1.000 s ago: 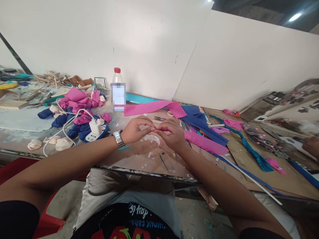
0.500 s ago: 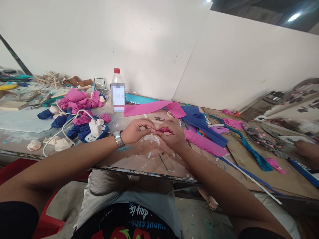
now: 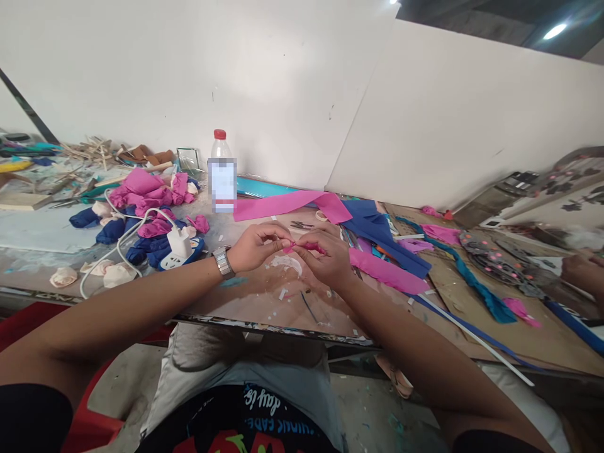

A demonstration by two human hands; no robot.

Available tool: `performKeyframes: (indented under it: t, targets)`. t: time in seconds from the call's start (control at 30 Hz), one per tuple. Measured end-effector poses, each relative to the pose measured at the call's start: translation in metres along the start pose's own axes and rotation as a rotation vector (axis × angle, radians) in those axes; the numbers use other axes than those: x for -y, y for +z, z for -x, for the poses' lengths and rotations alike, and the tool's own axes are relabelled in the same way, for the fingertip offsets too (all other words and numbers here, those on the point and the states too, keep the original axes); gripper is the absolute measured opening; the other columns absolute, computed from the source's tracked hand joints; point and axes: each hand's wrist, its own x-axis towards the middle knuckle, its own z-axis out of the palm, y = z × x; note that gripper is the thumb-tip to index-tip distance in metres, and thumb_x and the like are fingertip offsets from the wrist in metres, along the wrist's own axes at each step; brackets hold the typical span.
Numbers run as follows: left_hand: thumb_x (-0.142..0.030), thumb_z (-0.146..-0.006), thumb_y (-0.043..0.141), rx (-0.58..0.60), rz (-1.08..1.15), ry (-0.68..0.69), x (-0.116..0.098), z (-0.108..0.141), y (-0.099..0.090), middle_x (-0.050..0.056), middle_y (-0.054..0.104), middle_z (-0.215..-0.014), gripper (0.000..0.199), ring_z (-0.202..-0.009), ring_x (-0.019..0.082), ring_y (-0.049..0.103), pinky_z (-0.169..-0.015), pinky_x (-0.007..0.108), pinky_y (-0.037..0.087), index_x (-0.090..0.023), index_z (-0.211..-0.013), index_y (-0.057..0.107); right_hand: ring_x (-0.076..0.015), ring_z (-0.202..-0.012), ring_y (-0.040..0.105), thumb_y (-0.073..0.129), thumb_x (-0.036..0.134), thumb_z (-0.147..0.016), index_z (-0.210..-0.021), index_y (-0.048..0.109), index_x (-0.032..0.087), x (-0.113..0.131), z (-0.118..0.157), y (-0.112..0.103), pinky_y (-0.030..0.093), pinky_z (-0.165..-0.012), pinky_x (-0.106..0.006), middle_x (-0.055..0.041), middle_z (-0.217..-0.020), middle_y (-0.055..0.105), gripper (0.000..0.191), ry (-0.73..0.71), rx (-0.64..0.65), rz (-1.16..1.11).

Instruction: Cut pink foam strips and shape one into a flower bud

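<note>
Between my two hands is a small piece of pink paper (image 3: 288, 248), pinched at the fingertips over the middle of the table. My left hand (image 3: 258, 248), with a metal watch on the wrist, grips its left side between thumb and finger. My right hand (image 3: 326, 257) has its fingers curled round the right part, and pink shows between them. The longer ruffled pink strip (image 3: 389, 270) lies to the right of my right hand; whether it joins the held piece is hidden. Behind my hands a flat pink strip (image 3: 283, 204) lies beside blue strips (image 3: 396, 242).
A red-capped bottle (image 3: 221, 151) and a phone (image 3: 223, 185) stand at the back. Pink and blue crumpled pieces (image 3: 141, 189), a white cable and a power socket (image 3: 182, 251) lie left. Another person's hand (image 3: 582, 274) is at the far right.
The small pink piece now shows more between my fingertips, and my fingers have shifted slightly. At the far right, the other person's hand has moved a little.
</note>
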Motion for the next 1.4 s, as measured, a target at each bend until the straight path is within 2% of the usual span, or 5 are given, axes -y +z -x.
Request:
performKeyframes:
  t: [0.4, 0.77, 1.0, 1.23, 1.4]
  targets:
    - [-0.042, -0.087, 0.076, -0.027, -0.037, 0.013, -0.0022, 0.0027, 0.0034, 0.009, 0.073, -0.101, 0.024, -0.089, 0.017, 0.067, -0.077, 0.030, 0.053, -0.022, -0.098, 0.082, -0.0234, -0.082, 0.066, 0.077, 0.040, -0.087, -0.082, 0.072, 0.026, -0.0056, 0.0029, 0.0013, 0.051, -0.083, -0.042, -0.0011, -0.075, 0.073, 0.016, 0.020, -0.014, 0.020]
    - [-0.045, -0.092, 0.069, -0.024, 0.030, -0.009, -0.0023, 0.0013, 0.0045, 0.011, 0.073, -0.096, 0.030, -0.086, 0.018, 0.066, -0.078, 0.032, 0.052, -0.017, -0.099, 0.079, -0.0226, -0.083, 0.066, 0.078, 0.038, -0.087, -0.084, 0.071, 0.025, -0.0021, 0.0014, 0.0024, 0.052, -0.083, -0.041, -0.0019, -0.078, 0.074, 0.014, 0.020, -0.029, 0.028]
    - [-0.046, -0.092, 0.068, -0.018, 0.007, -0.004, -0.0030, 0.0017, 0.0054, 0.010, 0.073, -0.096, 0.030, -0.086, 0.019, 0.066, -0.075, 0.032, 0.051, -0.018, -0.098, 0.079, -0.0229, -0.081, 0.066, 0.077, 0.038, -0.087, -0.082, 0.071, 0.026, -0.0006, 0.0015, 0.0018, 0.051, -0.083, -0.042, -0.0018, -0.078, 0.073, 0.015, 0.028, -0.045, 0.057]
    - [-0.041, -0.096, 0.064, 0.010, -0.075, 0.045, -0.0065, 0.0025, 0.0045, 0.011, 0.074, -0.102, 0.027, -0.094, 0.020, 0.067, -0.082, 0.033, 0.052, -0.020, -0.102, 0.081, -0.0229, -0.082, 0.066, 0.078, 0.038, -0.086, -0.082, 0.071, 0.025, 0.0011, 0.0010, 0.0012, 0.051, -0.081, -0.041, -0.0018, -0.078, 0.073, 0.016, 0.045, -0.036, 0.037]
    - [-0.038, -0.096, 0.064, 0.042, -0.106, 0.066, -0.0065, 0.0029, 0.0042, 0.011, 0.072, -0.112, 0.025, -0.103, 0.020, 0.067, -0.092, 0.034, 0.052, -0.023, -0.107, 0.080, -0.0236, -0.083, 0.066, 0.081, 0.040, -0.084, -0.084, 0.070, 0.025, -0.0011, 0.0018, 0.0019, 0.050, -0.084, -0.042, -0.0019, -0.080, 0.075, 0.019, 0.051, -0.041, 0.027]
